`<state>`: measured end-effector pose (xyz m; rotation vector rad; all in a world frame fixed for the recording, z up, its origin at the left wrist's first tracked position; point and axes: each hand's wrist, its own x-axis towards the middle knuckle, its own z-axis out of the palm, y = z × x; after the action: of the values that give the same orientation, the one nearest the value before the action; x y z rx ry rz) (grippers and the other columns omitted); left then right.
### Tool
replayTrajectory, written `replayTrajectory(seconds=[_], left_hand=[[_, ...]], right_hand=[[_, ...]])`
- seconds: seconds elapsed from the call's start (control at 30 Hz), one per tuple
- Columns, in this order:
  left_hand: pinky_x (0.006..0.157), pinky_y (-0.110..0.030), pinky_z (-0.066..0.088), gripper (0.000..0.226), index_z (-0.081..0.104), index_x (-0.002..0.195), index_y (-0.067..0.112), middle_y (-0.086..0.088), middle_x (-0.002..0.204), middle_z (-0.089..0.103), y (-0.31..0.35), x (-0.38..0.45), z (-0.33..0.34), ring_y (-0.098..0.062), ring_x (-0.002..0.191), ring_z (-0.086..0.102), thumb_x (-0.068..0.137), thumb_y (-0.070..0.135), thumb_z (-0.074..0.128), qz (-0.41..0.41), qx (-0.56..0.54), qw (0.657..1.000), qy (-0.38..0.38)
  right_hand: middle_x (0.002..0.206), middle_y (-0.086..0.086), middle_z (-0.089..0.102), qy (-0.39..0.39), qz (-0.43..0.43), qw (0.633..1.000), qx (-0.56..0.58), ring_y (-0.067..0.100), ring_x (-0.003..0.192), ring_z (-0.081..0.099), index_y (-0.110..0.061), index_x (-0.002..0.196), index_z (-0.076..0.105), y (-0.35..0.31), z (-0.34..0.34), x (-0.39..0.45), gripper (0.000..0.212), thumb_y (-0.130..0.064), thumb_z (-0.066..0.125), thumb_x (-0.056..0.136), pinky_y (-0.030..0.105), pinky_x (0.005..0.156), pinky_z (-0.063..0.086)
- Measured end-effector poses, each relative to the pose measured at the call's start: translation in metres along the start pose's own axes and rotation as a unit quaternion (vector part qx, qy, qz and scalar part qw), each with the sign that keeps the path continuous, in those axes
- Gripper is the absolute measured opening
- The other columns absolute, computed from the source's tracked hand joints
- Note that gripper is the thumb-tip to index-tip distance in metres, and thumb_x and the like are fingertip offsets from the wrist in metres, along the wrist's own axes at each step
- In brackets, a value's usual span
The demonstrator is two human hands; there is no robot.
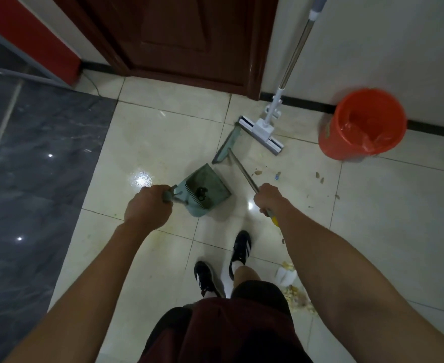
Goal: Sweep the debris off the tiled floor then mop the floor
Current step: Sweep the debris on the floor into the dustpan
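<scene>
My left hand (148, 205) grips the handle of a green dustpan (206, 189), which sits on the cream tiled floor (163, 137) with a dark clump inside it. My right hand (268, 199) grips the metal handle of a broom; its green head (227, 146) rests on the floor just beyond the dustpan. Small bits of debris (320, 176) lie scattered to the right of the broom. A larger pile of crumbs and white paper (291, 286) lies by my right forearm. A white sponge mop (261, 132) leans against the far wall.
An orange bucket (362, 124) lined with an orange bag stands by the right wall. A dark wooden door (179, 38) is straight ahead. Dark marble flooring (32, 166) runs along the left. My feet in black shoes (223, 263) stand below the dustpan.
</scene>
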<state>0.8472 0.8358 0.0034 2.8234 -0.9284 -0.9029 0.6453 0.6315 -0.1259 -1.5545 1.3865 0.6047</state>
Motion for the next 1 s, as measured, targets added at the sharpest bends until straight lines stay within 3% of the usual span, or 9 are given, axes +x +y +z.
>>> replayTrajectory(seconds=[0.1,0.2,0.33,0.43,0.53,0.6,0.73,0.9,1.0], left_hand=[[0.070,-0.032,0.049,0.018,0.071,0.107,0.027,0.003,0.083,0.064,-0.006,-0.004,0.002,-0.023,0.076,0.062,0.092,0.020,0.064,0.015,0.005,1.000,-0.005],[0.072,-0.034,0.052,0.017,0.071,0.107,0.025,0.001,0.086,0.067,-0.012,-0.011,0.004,-0.023,0.079,0.065,0.093,0.019,0.064,0.036,0.001,0.999,-0.012],[0.068,-0.032,0.050,0.013,0.071,0.105,0.020,0.000,0.084,0.067,-0.026,-0.026,0.009,-0.020,0.075,0.064,0.095,0.018,0.062,0.086,0.014,0.996,-0.012],[0.064,-0.032,0.051,0.012,0.071,0.099,0.016,-0.004,0.085,0.068,-0.040,-0.039,0.016,-0.023,0.074,0.064,0.094,0.017,0.059,0.134,0.045,0.990,-0.022],[0.061,-0.031,0.049,0.011,0.069,0.096,0.016,-0.004,0.082,0.067,-0.049,-0.056,0.024,-0.023,0.072,0.063,0.094,0.016,0.057,0.152,0.061,0.986,-0.028],[0.060,-0.029,0.046,0.010,0.068,0.095,0.020,-0.002,0.080,0.065,-0.052,-0.068,0.030,-0.022,0.071,0.062,0.093,0.017,0.058,0.159,0.067,0.985,-0.027],[0.060,-0.031,0.050,0.011,0.069,0.092,0.022,-0.001,0.079,0.065,-0.049,-0.091,0.046,-0.022,0.070,0.061,0.092,0.016,0.058,0.184,0.083,0.979,-0.033],[0.068,-0.034,0.054,0.012,0.069,0.092,0.025,-0.003,0.085,0.069,-0.030,-0.121,0.071,-0.028,0.075,0.064,0.089,0.018,0.060,0.213,0.103,0.970,-0.050],[0.070,-0.035,0.055,0.015,0.070,0.095,0.028,-0.005,0.088,0.069,-0.016,-0.144,0.091,-0.031,0.079,0.064,0.088,0.018,0.061,0.229,0.116,0.965,-0.058]], right_hand=[[0.076,0.018,0.060,0.005,0.035,0.999,0.010,0.033,0.067,0.065,-0.001,0.090,0.055,0.015,0.008,-0.009,0.010,0.001,0.045,0.088,0.032,0.055,0.048],[0.069,0.019,0.060,0.000,0.084,0.996,0.026,0.025,0.047,0.055,0.004,0.094,0.061,0.036,0.021,-0.029,0.013,0.001,0.049,0.090,0.023,0.041,0.044],[0.068,0.014,0.057,0.002,0.117,0.993,0.027,0.021,0.038,0.052,0.004,0.107,0.062,0.067,0.051,-0.070,0.019,0.001,0.052,0.090,0.016,0.027,0.035],[0.069,0.016,0.059,0.035,0.150,0.987,0.037,0.023,0.043,0.055,0.007,0.110,0.062,0.097,0.084,-0.099,0.023,-0.001,0.050,0.092,0.019,0.033,0.037],[0.089,0.020,0.065,0.065,0.170,0.981,0.061,0.027,0.061,0.061,0.005,0.117,0.059,0.126,0.111,-0.125,0.027,-0.006,0.048,0.095,0.025,0.041,0.042],[0.097,0.022,0.067,0.071,0.181,0.978,0.069,0.027,0.061,0.060,0.005,0.120,0.059,0.144,0.125,-0.141,0.030,-0.006,0.048,0.094,0.026,0.041,0.042],[0.085,0.018,0.065,0.075,0.210,0.972,0.079,0.023,0.052,0.060,0.005,0.119,0.059,0.182,0.148,-0.174,0.029,-0.003,0.049,0.093,0.024,0.038,0.042],[0.073,0.014,0.058,0.084,0.236,0.961,0.118,0.025,0.058,0.061,0.006,0.119,0.059,0.233,0.168,-0.208,0.029,0.000,0.048,0.093,0.031,0.048,0.050],[0.081,0.013,0.059,0.096,0.247,0.951,0.159,0.027,0.069,0.066,0.002,0.120,0.059,0.273,0.180,-0.228,0.030,-0.003,0.048,0.092,0.030,0.055,0.052]])
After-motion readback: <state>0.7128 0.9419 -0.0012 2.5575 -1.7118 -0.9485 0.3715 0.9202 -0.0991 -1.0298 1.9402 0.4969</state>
